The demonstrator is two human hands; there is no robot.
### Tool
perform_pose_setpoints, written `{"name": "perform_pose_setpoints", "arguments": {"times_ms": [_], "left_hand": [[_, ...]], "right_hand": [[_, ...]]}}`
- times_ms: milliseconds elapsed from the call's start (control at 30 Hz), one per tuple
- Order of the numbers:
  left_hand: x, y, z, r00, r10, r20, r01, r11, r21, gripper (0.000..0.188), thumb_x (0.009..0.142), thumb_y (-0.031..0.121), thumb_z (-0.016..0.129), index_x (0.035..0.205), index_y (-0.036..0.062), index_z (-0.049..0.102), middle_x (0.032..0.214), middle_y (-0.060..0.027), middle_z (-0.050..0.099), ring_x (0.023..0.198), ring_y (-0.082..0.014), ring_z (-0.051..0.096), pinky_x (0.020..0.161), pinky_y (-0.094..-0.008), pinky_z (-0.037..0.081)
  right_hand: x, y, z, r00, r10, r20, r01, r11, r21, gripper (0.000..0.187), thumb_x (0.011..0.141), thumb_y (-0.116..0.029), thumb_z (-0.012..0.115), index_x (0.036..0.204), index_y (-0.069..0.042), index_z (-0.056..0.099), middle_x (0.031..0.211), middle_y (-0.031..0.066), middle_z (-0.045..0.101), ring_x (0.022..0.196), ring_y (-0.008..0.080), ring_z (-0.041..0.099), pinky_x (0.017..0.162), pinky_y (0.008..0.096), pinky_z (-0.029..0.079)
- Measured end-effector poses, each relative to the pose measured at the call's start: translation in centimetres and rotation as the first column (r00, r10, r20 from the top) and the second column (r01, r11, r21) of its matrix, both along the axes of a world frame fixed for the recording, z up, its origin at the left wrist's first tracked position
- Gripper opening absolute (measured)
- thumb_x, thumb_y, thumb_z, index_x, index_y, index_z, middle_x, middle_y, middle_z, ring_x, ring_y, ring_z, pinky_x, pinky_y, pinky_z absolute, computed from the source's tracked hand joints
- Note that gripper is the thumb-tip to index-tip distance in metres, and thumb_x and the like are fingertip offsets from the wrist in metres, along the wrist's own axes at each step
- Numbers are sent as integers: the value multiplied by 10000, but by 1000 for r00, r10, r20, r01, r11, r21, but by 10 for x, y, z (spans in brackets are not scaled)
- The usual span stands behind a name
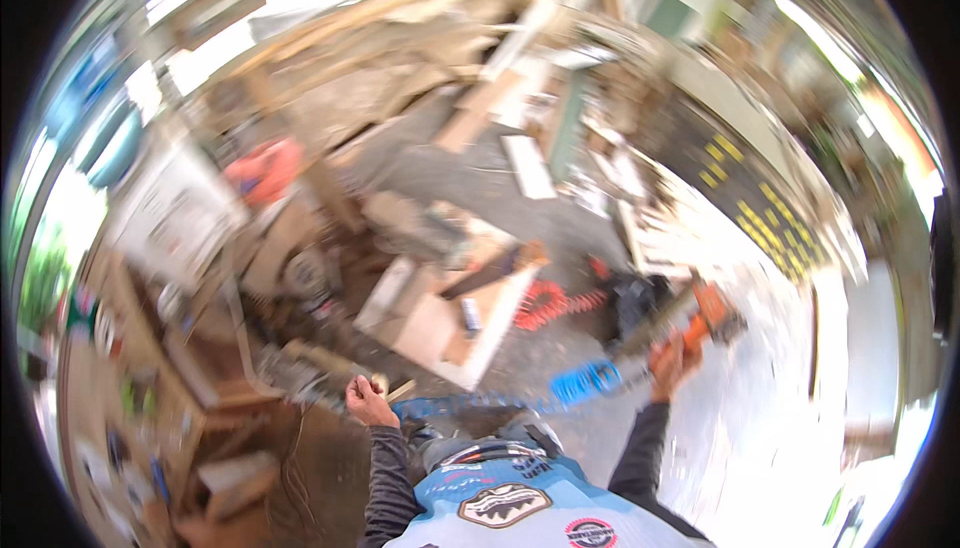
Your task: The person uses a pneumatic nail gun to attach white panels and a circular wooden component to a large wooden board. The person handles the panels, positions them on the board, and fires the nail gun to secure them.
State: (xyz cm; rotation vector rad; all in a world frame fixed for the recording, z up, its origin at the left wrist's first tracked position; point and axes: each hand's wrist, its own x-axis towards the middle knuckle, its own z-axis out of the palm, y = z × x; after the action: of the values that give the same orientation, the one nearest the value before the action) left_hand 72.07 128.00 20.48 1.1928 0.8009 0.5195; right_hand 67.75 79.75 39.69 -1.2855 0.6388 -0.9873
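Observation:
My right hand is wrapped round the handle of an orange and dark power tool, which looks like an air nailer; motion blurs its details. A blue coiled hose hangs beside that hand, and a blurred blue stretch runs across in front of my body toward the left. My left hand is closed, with small pale wood strips at its fingertips. Ahead, between my hands, stands a small work surface of pale board. On it lie a handsaw and a small dark tube.
A red coiled hose lies on the grey floor right of the board. Wood offcuts and planks are strewn farther ahead. At left stand a wooden cabinet and a machine with a round part. A dark panel with yellow marks is at right.

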Motion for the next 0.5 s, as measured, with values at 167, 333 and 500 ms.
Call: {"name": "perform_pose_setpoints", "arguments": {"times_ms": [167, 333, 500], "left_hand": [[49, -195, 127, 809, -544, 220, 529, 839, 129, 162, 1019, 152, 591, 1066, 0, 620, 821, -6, 582, 693, -87, 528, 638, -249, 443], [73, -360, 259, 275, -937, 216, 865, 339, 370, 198, 1005, 157, 625, 1110, -11, 627, 805, -3, 577, 709, -80, 555, 662, -236, 469], [64, -518, 319, -347, -936, 62, 695, -212, 687, 181, 973, 139, 649, 1027, -34, 653, 844, -58, 671, 703, -108, 630, 658, -281, 518]], "right_hand": [[-26, -80, 77, 943, -78, 323, 71, 997, 33, 302, 935, -108, 658, 1210, -20, 570, 674, 11, 511, 502, 118, 508, 471, 303, 440], [-72, -111, 113, 885, -161, 436, 82, 978, 194, 335, 942, -91, 618, 1251, 11, 541, 697, 38, 527, 492, 142, 505, 500, 335, 456], [-103, -112, 104, 861, -277, 426, 103, 916, 387, 308, 934, -100, 599, 1203, 33, 527, 694, 52, 535, 488, 149, 518, 498, 354, 481]]}}
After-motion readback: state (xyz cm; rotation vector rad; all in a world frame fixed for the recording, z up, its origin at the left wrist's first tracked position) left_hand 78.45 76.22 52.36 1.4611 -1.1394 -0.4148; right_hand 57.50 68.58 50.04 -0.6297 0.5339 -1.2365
